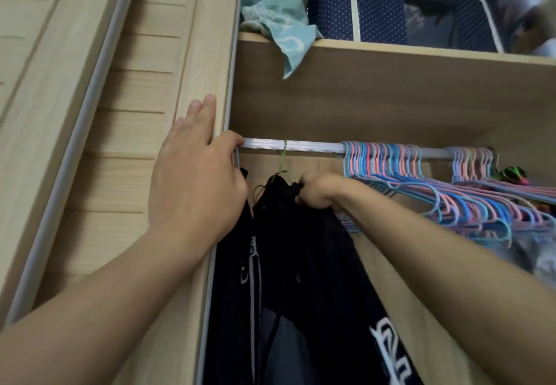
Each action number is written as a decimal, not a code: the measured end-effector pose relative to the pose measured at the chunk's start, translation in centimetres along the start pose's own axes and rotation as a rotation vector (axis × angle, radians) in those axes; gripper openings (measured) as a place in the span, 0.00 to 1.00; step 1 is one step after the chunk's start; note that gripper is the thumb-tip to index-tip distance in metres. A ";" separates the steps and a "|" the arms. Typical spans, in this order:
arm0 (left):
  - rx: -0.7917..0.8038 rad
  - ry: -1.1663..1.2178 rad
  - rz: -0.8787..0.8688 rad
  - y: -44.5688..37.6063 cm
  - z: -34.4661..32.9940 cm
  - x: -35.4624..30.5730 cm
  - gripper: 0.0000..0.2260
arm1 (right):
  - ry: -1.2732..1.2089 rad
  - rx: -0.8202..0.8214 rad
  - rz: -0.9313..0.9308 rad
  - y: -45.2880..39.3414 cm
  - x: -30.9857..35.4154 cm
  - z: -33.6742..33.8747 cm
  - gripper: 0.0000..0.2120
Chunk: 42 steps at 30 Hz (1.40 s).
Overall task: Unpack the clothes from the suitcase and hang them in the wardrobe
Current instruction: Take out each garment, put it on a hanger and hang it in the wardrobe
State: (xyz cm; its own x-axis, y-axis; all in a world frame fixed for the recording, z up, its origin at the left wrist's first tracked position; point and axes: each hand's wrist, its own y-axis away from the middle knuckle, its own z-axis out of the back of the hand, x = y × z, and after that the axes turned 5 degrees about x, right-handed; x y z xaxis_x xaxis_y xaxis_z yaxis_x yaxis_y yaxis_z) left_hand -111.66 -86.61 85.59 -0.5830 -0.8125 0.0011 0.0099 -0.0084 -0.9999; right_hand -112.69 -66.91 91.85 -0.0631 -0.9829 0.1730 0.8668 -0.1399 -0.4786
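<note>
A single head-worn view, wide-angle, tilted upward and forward into an open wardrobe from close range. The rail (316, 147) crosses the middle of the picture, with the shelf (391, 53) above it near the top edge. Both forearms reach in from the bottom corners, so the camera sits just behind and below the hands. Straight lines bow towards the edges

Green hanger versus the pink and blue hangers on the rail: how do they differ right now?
The green hanger hangs alone near the left end of the rail and carries a black garment, gripped at the top by the right hand. The pink and blue hangers are bunched further right, and those in view look bare. All hook over the same rail.
</note>
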 end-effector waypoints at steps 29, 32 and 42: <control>0.207 -0.731 -0.241 1.0 -0.3 -2.4 0.24 | 1.095 -0.424 0.008 1.9 -15.7 0.3 0.18; 0.262 -0.783 -0.240 1.4 -0.1 -2.8 0.25 | 1.078 -0.466 -0.028 2.0 -16.0 0.8 0.21; 0.357 -0.885 -0.183 1.6 -0.2 -3.3 0.21 | 0.972 -0.420 -0.316 2.9 -20.5 2.5 0.19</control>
State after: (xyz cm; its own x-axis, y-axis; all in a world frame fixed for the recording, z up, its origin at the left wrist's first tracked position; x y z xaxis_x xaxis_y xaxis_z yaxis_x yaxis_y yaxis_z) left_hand -109.89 -83.84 83.93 0.2201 -0.9244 0.3114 0.3108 -0.2362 -0.9207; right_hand -107.64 -46.89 89.01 -0.7733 -0.5453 -0.3235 0.5182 -0.2498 -0.8180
